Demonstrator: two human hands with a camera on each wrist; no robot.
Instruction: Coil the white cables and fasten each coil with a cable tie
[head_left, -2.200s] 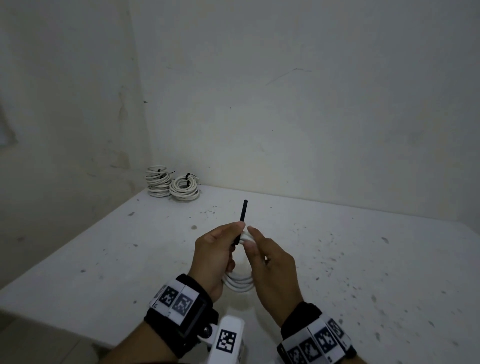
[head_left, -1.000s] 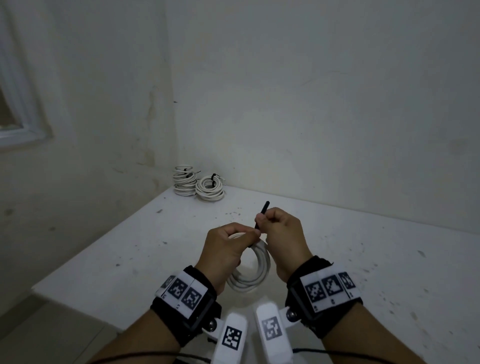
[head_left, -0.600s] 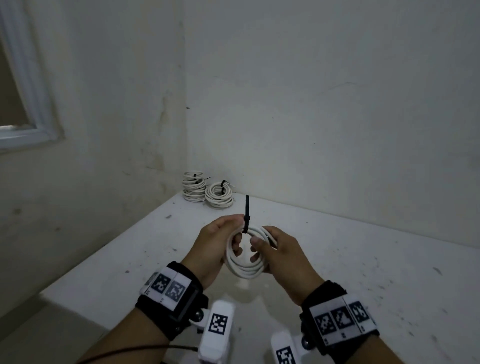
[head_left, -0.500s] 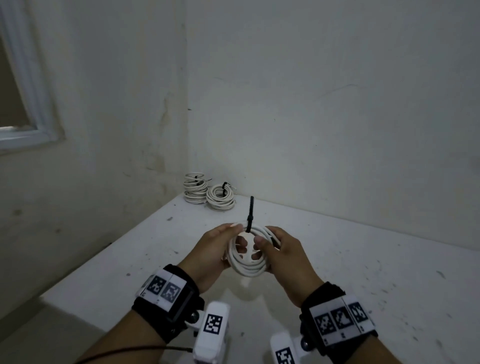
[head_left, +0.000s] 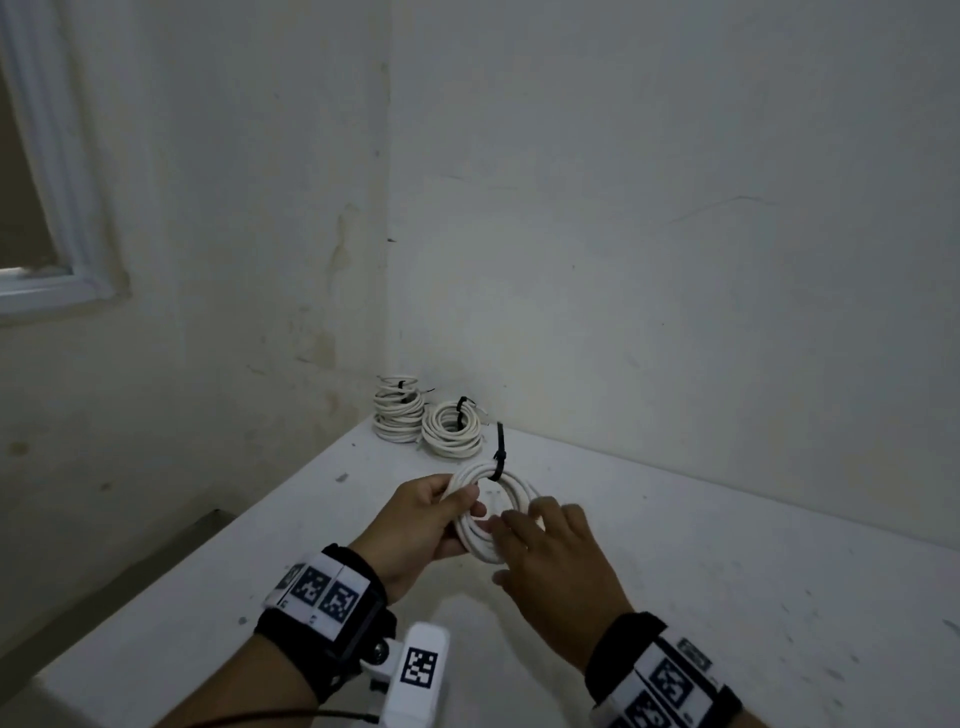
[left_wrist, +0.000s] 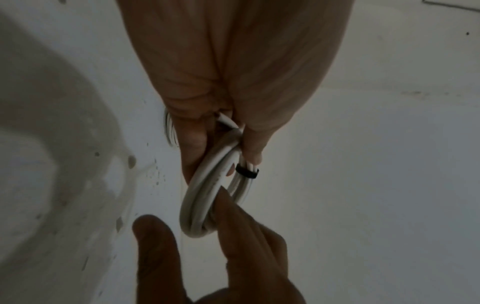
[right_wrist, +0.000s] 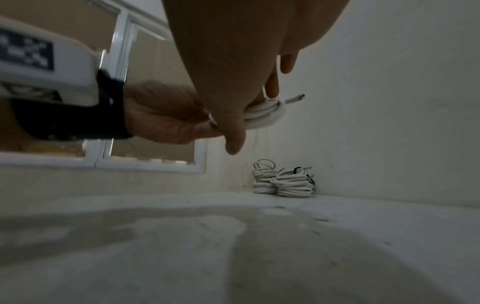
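Observation:
I hold a small white cable coil (head_left: 470, 474) above the table. A black cable tie (head_left: 500, 452) is cinched around the top of the coil, and its tail stands straight up. My left hand (head_left: 462, 506) grips the coil's left side between thumb and fingers. My right hand (head_left: 519, 525) is spread with straight fingers, touching the coil's near right side. In the left wrist view the tie (left_wrist: 246, 173) shows as a tight band on the coil (left_wrist: 197, 205), and a finger of the right hand (left_wrist: 233, 218) leans on the loops. The right wrist view shows the coil (right_wrist: 265, 115) behind my fingers.
Finished tied coils (head_left: 451, 428) and a taller stack (head_left: 397, 410) sit in the table's far left corner against the walls. The white speckled table (head_left: 727, 597) stretches to the right. Its left edge drops to the floor, and a window frame (head_left: 47, 280) is on the left wall.
The right hand pulled the tie's tail, then let it go and held the coil. Its fingers have now opened. Both hands moved the coil slightly forward.

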